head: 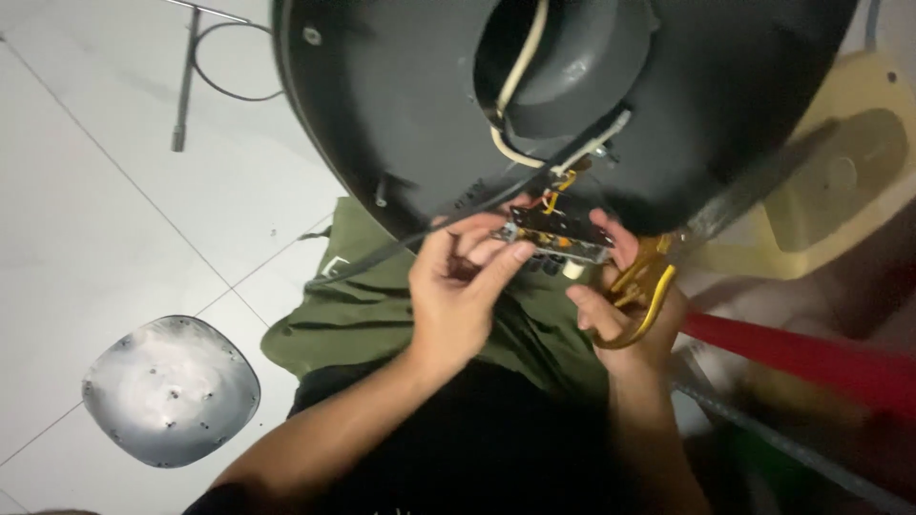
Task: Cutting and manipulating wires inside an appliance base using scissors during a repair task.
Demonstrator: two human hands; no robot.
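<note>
A large round black appliance housing [401, 105] rests tipped over my lap, its underside toward me. A small circuit board [558, 234] with wires hangs at its lower edge. My left hand [463, 291] pinches the board's left end with fingers and thumb. My right hand [625, 305] steadies the board's right end while it also holds yellow-handled scissors [644, 286]. White and yellow wires [520, 86] run from the board into the housing's central opening. A black cable [420, 238] trails off to the left.
A shiny grey metal cover plate [172, 389] lies on the white tiled floor at lower left. A metal stand leg and a cable [186, 81] sit at upper left. A pale yellow plastic piece [840, 172] and a red bar [811, 358] are at right.
</note>
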